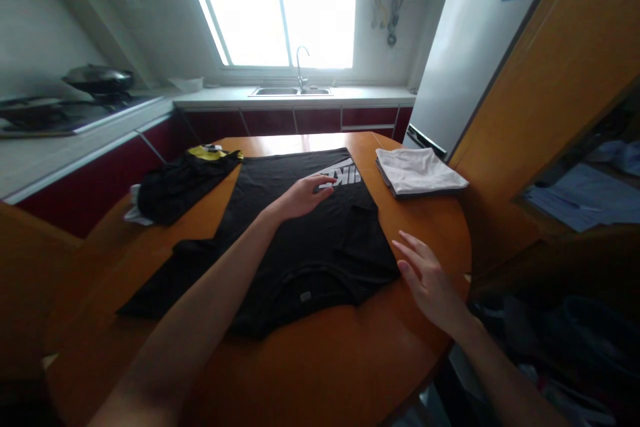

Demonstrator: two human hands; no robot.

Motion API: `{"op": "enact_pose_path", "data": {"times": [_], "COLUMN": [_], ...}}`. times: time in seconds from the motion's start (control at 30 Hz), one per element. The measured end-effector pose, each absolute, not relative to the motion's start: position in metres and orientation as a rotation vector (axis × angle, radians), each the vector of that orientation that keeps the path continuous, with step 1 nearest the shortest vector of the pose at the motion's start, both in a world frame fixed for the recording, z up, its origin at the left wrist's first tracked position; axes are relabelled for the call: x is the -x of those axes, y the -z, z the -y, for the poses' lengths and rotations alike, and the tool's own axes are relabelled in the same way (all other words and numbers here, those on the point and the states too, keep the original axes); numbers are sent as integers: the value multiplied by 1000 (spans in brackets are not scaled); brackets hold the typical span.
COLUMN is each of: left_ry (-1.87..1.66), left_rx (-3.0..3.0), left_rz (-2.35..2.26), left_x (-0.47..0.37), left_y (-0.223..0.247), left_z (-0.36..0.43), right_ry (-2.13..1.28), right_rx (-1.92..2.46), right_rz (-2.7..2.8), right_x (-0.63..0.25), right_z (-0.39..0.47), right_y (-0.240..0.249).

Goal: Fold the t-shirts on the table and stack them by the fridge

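Observation:
A black T-shirt with white lettering lies spread on the wooden table, its neckline toward me. Its right side is folded inward, with the sleeve lying on top of the body. Over the shirt, close to the lettering, is my left hand, fingers stretched forward and holding nothing; whether it touches the cloth I cannot tell. My right hand is beside the shirt's right shoulder corner, fingers apart and nothing in them. The left forearm covers part of the shirt's left side.
The round wooden table carries a folded pile with a white cloth on top at right. A heap of dark and yellow clothes lies at left. Beyond are a counter with a sink, a stove with a pan and a fridge.

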State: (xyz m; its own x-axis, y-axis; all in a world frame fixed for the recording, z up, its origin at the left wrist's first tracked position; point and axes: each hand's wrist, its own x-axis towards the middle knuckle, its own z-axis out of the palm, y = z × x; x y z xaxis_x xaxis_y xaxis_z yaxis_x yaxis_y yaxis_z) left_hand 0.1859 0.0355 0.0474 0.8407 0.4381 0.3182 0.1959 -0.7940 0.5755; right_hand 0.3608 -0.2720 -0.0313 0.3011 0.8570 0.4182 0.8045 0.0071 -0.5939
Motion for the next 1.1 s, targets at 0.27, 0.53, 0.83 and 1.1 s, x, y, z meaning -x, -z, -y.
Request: {"op": "enact_pose_path", "data": {"times": [0.27,0.53,0.83,1.1], "left_ry": [-645,-853,-979,-585], "left_rx": [-2584,-2332,-2062,-1912], "left_rz": [-822,-1497,-1909,-2060], "left_x": [-71,48,111,140], "left_y": [-59,-21,17,33], "left_z": [-44,-56,-67,-59], "right_ry": [-4,57,160,70], "right_rx": [1732,1930,1803,1581], "right_rz": [1705,1921,1931,1875], "right_x": [-364,-348,-338,-314], "right_z": [193,130,142,112], "right_y": [7,50,45,15]}}
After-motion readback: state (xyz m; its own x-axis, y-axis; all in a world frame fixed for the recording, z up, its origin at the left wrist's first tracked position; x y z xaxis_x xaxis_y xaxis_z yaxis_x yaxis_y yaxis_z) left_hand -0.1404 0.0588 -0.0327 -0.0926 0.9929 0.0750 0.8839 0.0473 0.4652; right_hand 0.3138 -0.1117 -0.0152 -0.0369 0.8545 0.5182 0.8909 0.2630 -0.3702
